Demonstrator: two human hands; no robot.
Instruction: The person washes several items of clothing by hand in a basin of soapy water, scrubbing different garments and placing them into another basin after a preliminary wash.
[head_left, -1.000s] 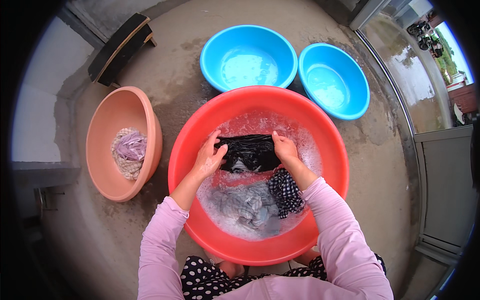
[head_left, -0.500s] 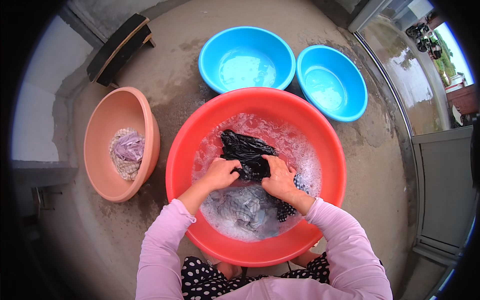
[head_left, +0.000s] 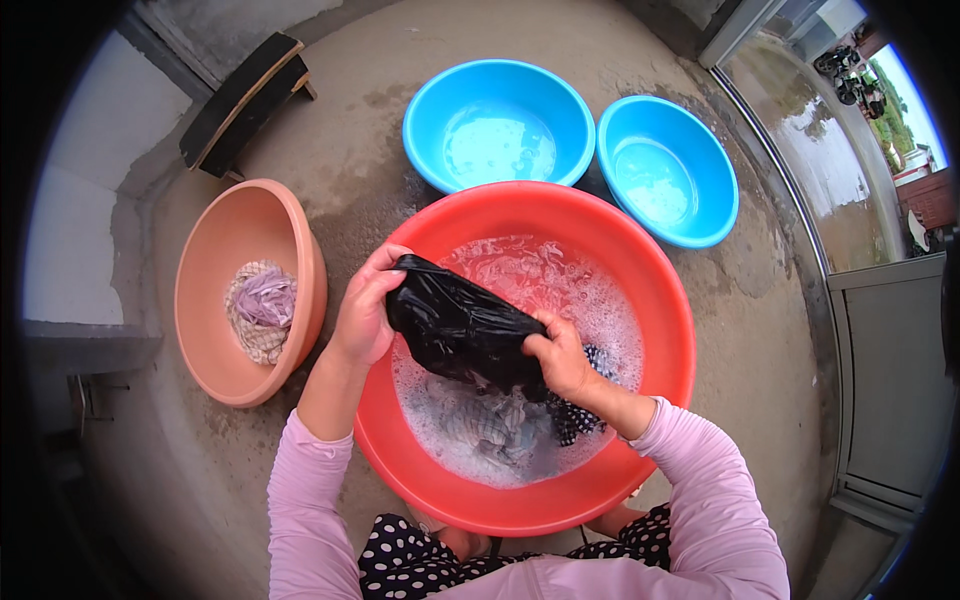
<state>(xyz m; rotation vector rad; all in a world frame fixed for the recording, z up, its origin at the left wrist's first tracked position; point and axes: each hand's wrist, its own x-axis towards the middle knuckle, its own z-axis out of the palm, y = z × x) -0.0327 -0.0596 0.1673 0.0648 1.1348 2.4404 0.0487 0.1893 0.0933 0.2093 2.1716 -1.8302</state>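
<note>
A wet black garment (head_left: 455,325) is stretched between my two hands, above the soapy water of a large red basin (head_left: 668,330). My left hand (head_left: 368,305) is closed on its upper left end, out over the basin's left rim. At the other end, over the middle of the water, my right hand (head_left: 562,355) pinches the cloth between thumb and fingers. Below lie a soaked light checked cloth (head_left: 480,418) and a dark cloth with white dots (head_left: 572,422), partly under suds. The garment's exact kind cannot be made out.
A peach basin (head_left: 190,310) on the left holds a checked cloth and a lilac cloth (head_left: 266,300). Two blue basins (head_left: 420,130) (head_left: 725,190) stand beyond the red one. A black bench (head_left: 245,105) is at the far left; a glass door (head_left: 800,150) stands right.
Both hands have lifted the black garment out of the water and spread it. My left hand moved up and left to the rim; my right hand moved slightly.
</note>
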